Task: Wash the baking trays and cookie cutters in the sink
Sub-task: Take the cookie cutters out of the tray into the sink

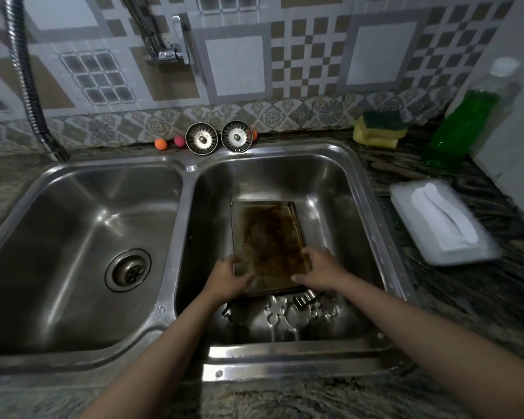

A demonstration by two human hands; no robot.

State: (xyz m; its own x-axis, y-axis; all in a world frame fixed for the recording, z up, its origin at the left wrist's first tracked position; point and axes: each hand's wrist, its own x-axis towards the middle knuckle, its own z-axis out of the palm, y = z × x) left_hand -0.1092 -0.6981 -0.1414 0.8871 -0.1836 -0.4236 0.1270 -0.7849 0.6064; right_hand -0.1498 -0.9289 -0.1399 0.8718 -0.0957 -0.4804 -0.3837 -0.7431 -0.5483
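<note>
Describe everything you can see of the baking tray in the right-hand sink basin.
The baking tray is a shallow metal rectangle with a raised rim, its floor covered in dark brown baked-on residue. It lies lengthways in the right basin of the steel sink. The left hand grips its near-left corner and the right hand grips its near-right corner, fingers curled over the rim. Metal cookie cutters lie just in front of its near edge.

glossy steel sink (354,164), tray (273,237) (stained metal)

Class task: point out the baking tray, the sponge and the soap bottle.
Baking tray (270,234), head view, stained tray floor.
Sponge (378,130), head view, yellow side under the green pad.
Soap bottle (463,122), head view, green-filled body.
</note>
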